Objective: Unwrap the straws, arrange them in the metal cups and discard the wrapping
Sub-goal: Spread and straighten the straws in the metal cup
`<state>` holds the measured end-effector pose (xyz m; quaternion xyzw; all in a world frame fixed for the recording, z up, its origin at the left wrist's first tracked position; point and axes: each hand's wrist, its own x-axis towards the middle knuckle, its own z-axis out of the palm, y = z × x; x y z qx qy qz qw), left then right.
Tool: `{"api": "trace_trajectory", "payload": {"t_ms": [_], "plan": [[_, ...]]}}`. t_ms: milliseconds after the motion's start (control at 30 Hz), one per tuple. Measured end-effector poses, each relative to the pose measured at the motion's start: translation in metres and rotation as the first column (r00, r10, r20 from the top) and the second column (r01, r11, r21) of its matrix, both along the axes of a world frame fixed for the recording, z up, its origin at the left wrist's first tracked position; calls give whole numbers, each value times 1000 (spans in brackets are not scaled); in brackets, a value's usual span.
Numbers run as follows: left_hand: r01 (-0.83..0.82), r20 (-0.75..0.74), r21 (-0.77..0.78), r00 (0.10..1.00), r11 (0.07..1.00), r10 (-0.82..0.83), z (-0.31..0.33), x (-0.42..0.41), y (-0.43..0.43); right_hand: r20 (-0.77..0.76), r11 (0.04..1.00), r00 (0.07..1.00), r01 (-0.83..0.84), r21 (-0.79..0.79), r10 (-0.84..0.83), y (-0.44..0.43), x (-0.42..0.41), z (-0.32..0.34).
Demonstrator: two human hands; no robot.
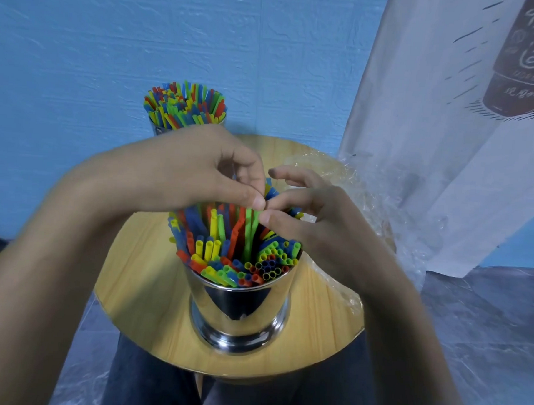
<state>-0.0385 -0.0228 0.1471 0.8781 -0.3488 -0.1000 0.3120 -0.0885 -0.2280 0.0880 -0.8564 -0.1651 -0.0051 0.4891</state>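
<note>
Just over near cup [239, 308]: left hand [193, 168], right hand [317, 216] on straws [215, 246].

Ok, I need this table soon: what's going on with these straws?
A person at the round wooden table works over the near metal cup, packed with coloured straws. The left hand pinches straw tops; the right hand touches the same bunch. The far metal cup is full too, and clear wrapping lies on the table's right.
</note>
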Motion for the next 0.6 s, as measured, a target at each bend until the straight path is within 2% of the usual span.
{"api": "trace_trajectory", "payload": {"t_ms": [233,467,600], "plan": [[-31,61,-55,998,998,34,-6,-4,3,67,997,995,65,46,-68,2,2,-5],[-68,69,-30,995,997,70,-5,-9,2,174,949,972,103,298,-160,3,2,1],[-72,119,-117,989,991,86,-8,-11,-3,231,938,953,114,327,-196,3,0,6]]}}
